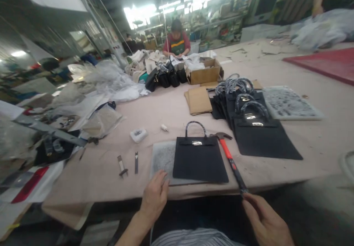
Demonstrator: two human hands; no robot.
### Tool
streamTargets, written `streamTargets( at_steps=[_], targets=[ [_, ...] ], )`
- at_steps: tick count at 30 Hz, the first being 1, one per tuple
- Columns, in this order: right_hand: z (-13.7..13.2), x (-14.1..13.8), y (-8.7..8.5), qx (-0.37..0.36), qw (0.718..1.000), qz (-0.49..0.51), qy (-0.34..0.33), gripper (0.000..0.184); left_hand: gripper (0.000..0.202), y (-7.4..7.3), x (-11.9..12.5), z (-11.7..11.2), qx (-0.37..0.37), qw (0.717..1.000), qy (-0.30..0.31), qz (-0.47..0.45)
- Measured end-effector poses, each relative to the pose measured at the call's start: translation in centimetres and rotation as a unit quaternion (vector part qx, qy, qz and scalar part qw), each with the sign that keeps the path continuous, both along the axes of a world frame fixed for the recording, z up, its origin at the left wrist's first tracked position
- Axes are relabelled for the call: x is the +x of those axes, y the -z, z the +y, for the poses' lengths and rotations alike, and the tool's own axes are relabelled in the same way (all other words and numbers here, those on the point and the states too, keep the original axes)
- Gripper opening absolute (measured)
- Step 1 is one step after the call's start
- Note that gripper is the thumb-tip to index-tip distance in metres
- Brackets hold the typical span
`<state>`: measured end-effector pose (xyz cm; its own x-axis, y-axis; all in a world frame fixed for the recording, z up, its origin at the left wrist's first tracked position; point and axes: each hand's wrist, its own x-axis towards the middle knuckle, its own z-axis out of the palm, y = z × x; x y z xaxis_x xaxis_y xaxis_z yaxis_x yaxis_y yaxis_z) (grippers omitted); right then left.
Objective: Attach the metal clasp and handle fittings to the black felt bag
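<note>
A black handbag panel (200, 163) with a wrapped handle and a metal clasp lies flat, partly over a grey speckled board (163, 155) at the table's front edge. My left hand (155, 196) rests at the board's near left edge, fingers loosely bent and apart from the panel, with nothing visible in them. Right of the panel lies a claw hammer (226, 150) with a red and black handle, its head beside the panel's top corner. At the table edge my right hand (265, 218) pinches the end of that handle.
Stacked black bag panels (265, 139) lie to the right, by brown sheets (198, 100) and another speckled board (290, 102). Small tools (121, 167), a white box (138, 134) and a small bottle (164, 128) lie left. A co-worker (177, 41) sits behind a carton (206, 74).
</note>
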<state>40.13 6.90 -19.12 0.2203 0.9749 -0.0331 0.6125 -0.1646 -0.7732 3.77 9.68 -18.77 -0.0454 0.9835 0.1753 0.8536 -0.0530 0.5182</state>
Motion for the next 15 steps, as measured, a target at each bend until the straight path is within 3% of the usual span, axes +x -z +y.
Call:
streamTargets(
  at_steps=[3,6,10,15],
  targets=[
    [6.0,-4.5,-2.0,0.121,0.986,-0.096,-0.070,0.041,0.042,1.5,1.9,5.0,0.033,0.995,-0.004,0.093],
    [12.1,-6.7,-1.4,0.090,0.971,-0.202,-0.093,0.048,0.051,3.1,2.4,7.7,0.012,0.988,-0.015,0.152],
    [17.3,-8.1,-0.2,0.030,0.966,-0.243,-0.077,0.064,0.056,3.6,2.2,7.9,-0.004,0.987,-0.016,0.163],
    [19.2,-8.8,1.7,0.068,0.968,-0.226,-0.089,0.081,0.067,2.2,2.2,7.0,-0.046,0.993,-0.001,0.108]
  ],
)
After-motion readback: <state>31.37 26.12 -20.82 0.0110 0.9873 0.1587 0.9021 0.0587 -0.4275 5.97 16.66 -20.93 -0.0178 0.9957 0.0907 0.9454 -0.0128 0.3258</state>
